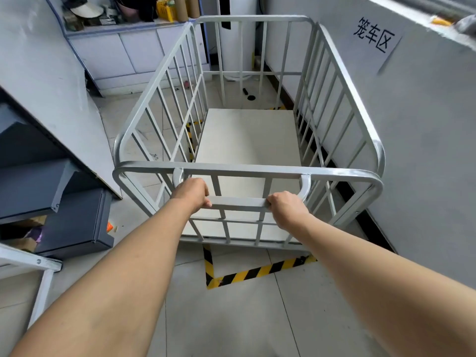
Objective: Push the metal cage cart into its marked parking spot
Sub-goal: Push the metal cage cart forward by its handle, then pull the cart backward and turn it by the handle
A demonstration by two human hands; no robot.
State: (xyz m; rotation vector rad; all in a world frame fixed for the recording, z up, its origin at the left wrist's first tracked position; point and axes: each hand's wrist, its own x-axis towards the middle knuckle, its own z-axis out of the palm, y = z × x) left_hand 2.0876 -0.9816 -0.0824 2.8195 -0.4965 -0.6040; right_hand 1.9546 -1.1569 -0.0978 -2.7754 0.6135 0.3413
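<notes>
wall [425, 140]: big grey one, running right alongside the cage cart's right side, close but can't tell if touching
floor [231, 318]: pale tiles, under the cage cart and all around it
cage cart [247, 140]: light grey metal, barred sides, flat pale deck inside with nothing on it; parked mostly inside the striped outline, near end sitting just past the tape corner
cabinet [134, 52]: white, beyond the cage cart's far left corner, top loaded with clutter too small to make out
dark metal boxes [64, 202]: stacked just left of the cage cart's near left corner, well clear of the bars
floor tape [257, 273]: yellow and black stripes, corner showing just behind the cage cart's near end, more bits peeking through the left bars and at the far end
sign [373, 34]: paper with black characters, stuck on the wall above the cage cart's right rail
handle bar [239, 202]: flat horizontal bar on the cage cart's near end, just below the top rail, running between both hands
left hand [192, 193]: clamped on the left end of the handle bar, fingers [206, 202] curled over the top, knuckles up
right hand [286, 206]: clamped on the right end of the handle bar, fingers curled round it tight, right next to the curved bracket
</notes>
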